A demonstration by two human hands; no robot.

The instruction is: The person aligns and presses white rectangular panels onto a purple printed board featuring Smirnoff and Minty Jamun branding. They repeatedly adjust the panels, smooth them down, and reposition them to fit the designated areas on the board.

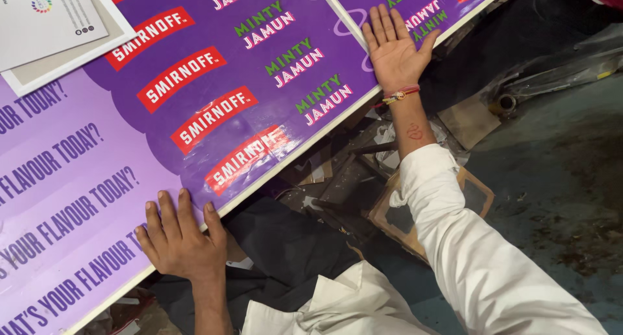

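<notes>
The left hand (182,237) lies palm down on the near edge of a large purple printed board (195,114). Its fingers are spread and flat, they grip nothing; they only press on the glossy surface, probably to keep the sheet from sliding. The right hand (396,49) is stretched far out, at the end of a white sleeve (480,257), with red and yellow threads (401,95) tied around the wrist. This hand is turned palm up, open and relaxed, and its back rests where the big board meets a second purple board (415,4) just beside it. It seems to lie over the seam between the two, perhaps to feel if the edges sit level, but I cannot tell for sure.

The large board covers most of the left part of the view and lies tilted across it, with red labels and rows of white lettering on it. A white printed sheet (52,23) lies on its far left corner. Under the board's edge there are pieces of brown cardboard (415,211) and dark scraps, and to the right a grey stained floor (558,179).
</notes>
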